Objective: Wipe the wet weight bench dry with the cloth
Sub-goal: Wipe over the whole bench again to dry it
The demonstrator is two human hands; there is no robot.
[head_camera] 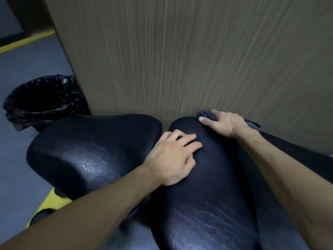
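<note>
— From the head view, where is the cloth [207,114]?

— Under the right hand [225,123], at the far end of the long pad [207,186] of the weight bench, close against the wooden panel [180,51]. It is dark grey. One bunched end pokes out past the fingertips [201,119], another corner shows behind the wrist. The middle of it is hidden beneath the palm.

— And those fingers?

— Held together, laid flat over the cloth and pressing it onto the pad's rounded top edge. The thumb side I cannot make out, so whether they pinch it or only press it I cannot tell.

— The other hand?

— The left hand [173,156] lies bare on the same pad, nearer the person, its fingers [189,141] slightly spread and flat on the black vinyl, holding nothing. They point toward the cloth but stay apart from it, with a stretch of pad between.

— Anything beside them?

— Left of the left fingers sits the second pad [86,150], wider, separated by a narrow gap. Both pads shine in patches. Farther left, on the grey floor [27,60], stands a bin [43,100] lined with a black bag. A yellow frame part [48,201] shows below the left forearm.
</note>
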